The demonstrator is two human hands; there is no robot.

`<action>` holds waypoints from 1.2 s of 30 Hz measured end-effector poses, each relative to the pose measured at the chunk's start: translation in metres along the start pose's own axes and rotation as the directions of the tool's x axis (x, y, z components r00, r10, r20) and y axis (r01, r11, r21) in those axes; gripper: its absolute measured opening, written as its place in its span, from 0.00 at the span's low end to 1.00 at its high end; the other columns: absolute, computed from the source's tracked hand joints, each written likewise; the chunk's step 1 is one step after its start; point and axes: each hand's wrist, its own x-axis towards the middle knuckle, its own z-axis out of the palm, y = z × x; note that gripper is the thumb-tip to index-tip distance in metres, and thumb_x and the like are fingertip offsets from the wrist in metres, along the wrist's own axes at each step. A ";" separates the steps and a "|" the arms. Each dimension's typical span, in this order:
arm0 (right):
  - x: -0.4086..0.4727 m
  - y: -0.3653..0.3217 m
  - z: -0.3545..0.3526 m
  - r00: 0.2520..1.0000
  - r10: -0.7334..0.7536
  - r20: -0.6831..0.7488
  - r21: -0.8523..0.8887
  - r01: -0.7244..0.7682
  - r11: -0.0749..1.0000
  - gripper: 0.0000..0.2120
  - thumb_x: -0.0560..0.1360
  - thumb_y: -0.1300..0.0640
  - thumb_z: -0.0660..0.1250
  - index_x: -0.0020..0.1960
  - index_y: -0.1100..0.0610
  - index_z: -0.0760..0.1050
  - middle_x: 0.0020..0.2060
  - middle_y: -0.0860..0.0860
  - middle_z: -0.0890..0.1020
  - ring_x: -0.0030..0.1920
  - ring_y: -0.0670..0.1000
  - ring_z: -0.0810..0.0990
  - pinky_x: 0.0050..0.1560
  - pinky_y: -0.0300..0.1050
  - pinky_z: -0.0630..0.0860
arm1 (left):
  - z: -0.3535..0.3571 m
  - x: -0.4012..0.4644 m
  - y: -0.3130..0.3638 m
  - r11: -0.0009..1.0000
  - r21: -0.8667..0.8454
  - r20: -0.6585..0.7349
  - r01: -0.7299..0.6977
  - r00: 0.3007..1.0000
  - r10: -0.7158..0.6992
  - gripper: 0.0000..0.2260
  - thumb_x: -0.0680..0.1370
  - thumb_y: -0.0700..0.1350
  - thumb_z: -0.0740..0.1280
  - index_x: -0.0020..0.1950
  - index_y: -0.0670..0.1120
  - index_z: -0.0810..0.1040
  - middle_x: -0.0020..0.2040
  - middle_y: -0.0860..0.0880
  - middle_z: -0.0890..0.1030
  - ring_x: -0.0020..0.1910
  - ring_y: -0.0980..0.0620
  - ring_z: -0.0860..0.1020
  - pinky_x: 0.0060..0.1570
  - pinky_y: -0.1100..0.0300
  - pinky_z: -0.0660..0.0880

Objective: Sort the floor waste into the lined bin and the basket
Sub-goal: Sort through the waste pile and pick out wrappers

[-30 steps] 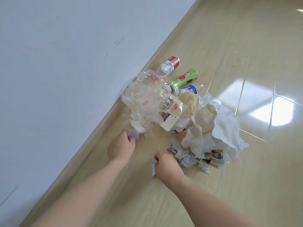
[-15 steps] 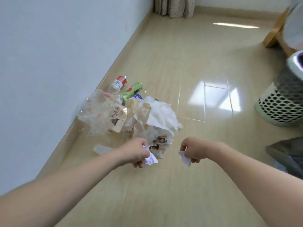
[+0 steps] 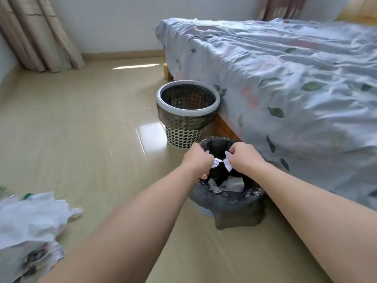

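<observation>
Both my hands hover over the mouth of the bin lined with a black bag (image 3: 230,203). My left hand (image 3: 196,161) grips a small white paper scrap (image 3: 215,161). My right hand (image 3: 242,158) pinches another white scrap (image 3: 228,163). White crumpled paper (image 3: 230,183) lies inside the bin. Behind it stands the perforated basket (image 3: 186,117) with a pale rim, its inside dark. The pile of floor waste (image 3: 30,227), mostly white paper and printed scraps, sits at the lower left edge, partly cut off.
A bed (image 3: 285,82) with a leaf-print sheet fills the right side, close against both containers. Curtains (image 3: 38,37) hang at the far left corner. Glossy beige floor (image 3: 85,129) stretches between the pile and the bins.
My view has swung right from the waste pile by the wall to the bins beside the bed. Both hands carried their paper scraps over the lined bin.
</observation>
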 end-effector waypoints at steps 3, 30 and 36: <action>0.000 0.031 0.002 0.992 0.054 0.115 -0.014 -0.052 0.999 0.09 0.76 0.61 0.64 0.54 0.57 0.77 0.50 0.56 0.78 0.53 0.58 0.77 0.47 0.45 0.74 | 0.014 0.003 0.013 0.998 0.031 0.008 0.059 0.998 -0.059 0.21 0.75 0.38 0.57 0.69 0.44 0.61 0.59 0.40 0.73 0.45 0.44 0.79 0.33 0.56 0.80; -0.248 -0.366 0.374 0.497 -0.501 0.709 -0.134 0.791 0.597 0.15 0.75 0.63 0.55 0.61 0.58 0.66 0.56 0.55 0.74 0.56 0.58 0.75 0.47 0.47 0.71 | -0.364 -0.271 -0.476 0.563 0.579 -0.429 0.590 0.807 -0.405 0.20 0.80 0.47 0.56 0.72 0.49 0.62 0.63 0.43 0.77 0.59 0.40 0.77 0.52 0.52 0.74; -0.245 -0.373 0.394 0.646 -0.517 0.561 -0.200 0.712 0.673 0.03 0.77 0.62 0.56 0.50 0.56 0.65 0.50 0.53 0.75 0.47 0.56 0.76 0.39 0.45 0.64 | -0.362 -0.276 -0.509 0.748 0.396 -0.444 0.533 0.824 -0.352 0.06 0.80 0.48 0.57 0.50 0.49 0.71 0.52 0.47 0.80 0.50 0.44 0.77 0.42 0.57 0.70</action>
